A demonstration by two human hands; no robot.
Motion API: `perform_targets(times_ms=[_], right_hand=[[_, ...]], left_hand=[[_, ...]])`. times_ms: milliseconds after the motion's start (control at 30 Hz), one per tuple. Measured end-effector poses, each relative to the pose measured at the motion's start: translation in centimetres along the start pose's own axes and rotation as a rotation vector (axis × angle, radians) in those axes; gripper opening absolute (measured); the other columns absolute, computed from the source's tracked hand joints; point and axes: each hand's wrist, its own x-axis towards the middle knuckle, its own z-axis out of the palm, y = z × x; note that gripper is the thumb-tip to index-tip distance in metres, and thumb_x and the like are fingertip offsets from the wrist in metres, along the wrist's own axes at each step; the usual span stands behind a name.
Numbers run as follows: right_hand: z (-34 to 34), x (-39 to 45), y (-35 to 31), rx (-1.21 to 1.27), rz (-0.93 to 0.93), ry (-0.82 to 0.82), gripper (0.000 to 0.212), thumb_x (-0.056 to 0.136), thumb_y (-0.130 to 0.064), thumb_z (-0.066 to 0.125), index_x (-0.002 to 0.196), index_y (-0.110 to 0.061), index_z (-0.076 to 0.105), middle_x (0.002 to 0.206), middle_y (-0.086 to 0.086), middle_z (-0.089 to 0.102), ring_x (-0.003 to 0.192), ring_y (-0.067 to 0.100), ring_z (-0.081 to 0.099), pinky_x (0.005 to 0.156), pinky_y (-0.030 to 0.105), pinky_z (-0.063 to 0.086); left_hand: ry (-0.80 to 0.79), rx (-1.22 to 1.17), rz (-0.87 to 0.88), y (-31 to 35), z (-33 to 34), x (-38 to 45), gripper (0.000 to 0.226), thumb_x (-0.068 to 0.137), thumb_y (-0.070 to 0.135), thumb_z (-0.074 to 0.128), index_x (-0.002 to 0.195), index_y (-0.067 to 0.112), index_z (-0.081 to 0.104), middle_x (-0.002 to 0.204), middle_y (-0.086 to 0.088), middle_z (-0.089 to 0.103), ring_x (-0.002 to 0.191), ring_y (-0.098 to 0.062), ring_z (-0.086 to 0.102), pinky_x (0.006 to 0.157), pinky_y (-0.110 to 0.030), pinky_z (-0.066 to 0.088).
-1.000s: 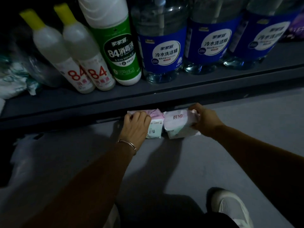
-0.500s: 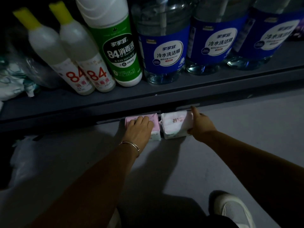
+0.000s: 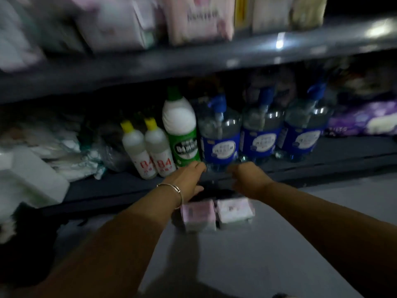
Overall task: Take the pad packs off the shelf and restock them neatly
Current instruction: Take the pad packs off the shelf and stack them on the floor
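Two small pad packs lie side by side on the grey floor in front of the bottom shelf: a pink one (image 3: 198, 215) on the left and a paler one (image 3: 235, 211) on the right. My left hand (image 3: 189, 179), with a bracelet on the wrist, is raised above them with relaxed fingers and holds nothing. My right hand (image 3: 249, 179) is also lifted off the packs, fingers loosely bent and holding nothing. More pad packs (image 3: 199, 18) stand blurred on the upper shelf (image 3: 214, 59).
The bottom shelf (image 3: 129, 186) carries two yellow-capped 84 bottles (image 3: 148, 151), a green-labelled white bottle (image 3: 182, 134) and three blue-labelled jugs (image 3: 260, 134). Crumpled white bags (image 3: 64, 155) and a white box (image 3: 32, 179) lie at left, purple packs (image 3: 363, 119) at right.
Both hands have let go of the two packs and risen toward the shelf. The view has tilted up, so the upper shelf now shows; the packs stay on the floor.
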Motion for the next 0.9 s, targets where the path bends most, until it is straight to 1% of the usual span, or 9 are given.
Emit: perform_targets(times_ms=[133, 267, 367, 433, 567, 667, 767, 833, 900], right_hand=[[-8.5, -1.6, -6.1, -0.123, -0.087, 0.121, 0.032, 0.085, -0.015, 0.061, 0.117, -0.01, 0.06, 0.117, 0.012, 0.062, 0.111, 0.028, 0.057, 0.09, 0.032, 0.045], [-16.9, -4.0, -12.6, -0.139, -0.197, 0.256, 0.035, 0.083, -0.017, 0.066, 0.117, -0.008, 0.061, 0.114, 0.012, 0.063, 0.109, 0.028, 0.057, 0.087, 0.03, 0.044], [-21.1, -5.1, -15.9, -0.118, -0.253, 0.37, 0.04, 0.083, -0.02, 0.068, 0.12, -0.011, 0.06, 0.119, 0.012, 0.062, 0.112, 0.027, 0.055, 0.089, 0.027, 0.042], [-23.1, -5.2, -17.3, -0.104, -0.288, 0.433, 0.038, 0.082, -0.019, 0.068, 0.119, -0.011, 0.061, 0.117, 0.009, 0.063, 0.109, 0.025, 0.055, 0.084, 0.024, 0.041], [-26.2, -3.9, -18.7, -0.08, -0.308, 0.492, 0.04, 0.083, -0.021, 0.069, 0.121, -0.011, 0.058, 0.119, 0.012, 0.059, 0.106, 0.026, 0.056, 0.081, 0.026, 0.041], [-27.9, -1.9, -19.2, -0.1, -0.287, 0.544, 0.04, 0.083, -0.021, 0.07, 0.12, -0.01, 0.058, 0.117, 0.011, 0.06, 0.104, 0.025, 0.056, 0.082, 0.027, 0.043], [-29.3, 0.3, -19.5, -0.117, -0.265, 0.596, 0.036, 0.084, -0.021, 0.069, 0.117, -0.01, 0.06, 0.112, 0.009, 0.062, 0.102, 0.025, 0.058, 0.086, 0.03, 0.047], [-29.8, 1.8, -19.7, -0.131, -0.25, 0.588, 0.034, 0.084, -0.02, 0.069, 0.115, -0.01, 0.06, 0.11, 0.009, 0.062, 0.1, 0.024, 0.059, 0.088, 0.034, 0.05], [-30.2, 3.6, -19.9, -0.132, -0.239, 0.581, 0.032, 0.084, -0.019, 0.069, 0.114, -0.01, 0.061, 0.109, 0.009, 0.063, 0.098, 0.025, 0.06, 0.088, 0.036, 0.052]], left_hand=[[0.094, 0.062, -0.017, -1.1, -9.6, -2.9, 0.038, 0.09, 0.03, 0.058, 0.123, 0.016, 0.043, 0.125, -0.003, 0.048, 0.11, -0.028, 0.054, 0.086, -0.033, 0.043], [0.234, 0.155, -0.029, -2.1, -20.0, -6.7, 0.036, 0.089, 0.032, 0.059, 0.119, 0.017, 0.047, 0.121, -0.004, 0.051, 0.107, -0.026, 0.054, 0.087, -0.033, 0.043], [0.349, 0.173, -0.067, -2.8, -25.8, -8.6, 0.034, 0.089, 0.034, 0.058, 0.117, 0.019, 0.049, 0.121, -0.004, 0.053, 0.107, -0.025, 0.054, 0.09, -0.035, 0.044], [0.395, 0.186, -0.089, -3.0, -28.3, -9.3, 0.032, 0.09, 0.033, 0.058, 0.117, 0.019, 0.049, 0.12, -0.003, 0.054, 0.106, -0.023, 0.054, 0.09, -0.034, 0.045], [0.511, 0.183, -0.098, -3.5, -31.8, -9.2, 0.027, 0.09, 0.033, 0.058, 0.113, 0.021, 0.05, 0.115, 0.002, 0.055, 0.094, -0.017, 0.056, 0.077, -0.026, 0.041], [0.54, 0.199, -0.094, -4.4, -33.9, -8.0, 0.027, 0.091, 0.032, 0.057, 0.114, 0.021, 0.05, 0.116, 0.004, 0.054, 0.095, -0.018, 0.057, 0.08, -0.028, 0.045], [0.557, 0.188, -0.077, -5.6, -36.0, -6.0, 0.027, 0.091, 0.032, 0.057, 0.114, 0.021, 0.05, 0.115, 0.003, 0.051, 0.096, -0.017, 0.056, 0.083, -0.03, 0.047], [0.551, 0.182, -0.075, -6.8, -37.1, -4.6, 0.028, 0.09, 0.031, 0.058, 0.115, 0.019, 0.051, 0.115, 0.001, 0.051, 0.097, -0.017, 0.055, 0.085, -0.031, 0.047], [0.546, 0.174, -0.078, -8.1, -38.0, -3.4, 0.03, 0.089, 0.029, 0.06, 0.115, 0.016, 0.052, 0.115, -0.002, 0.05, 0.098, -0.02, 0.056, 0.088, -0.035, 0.048]])
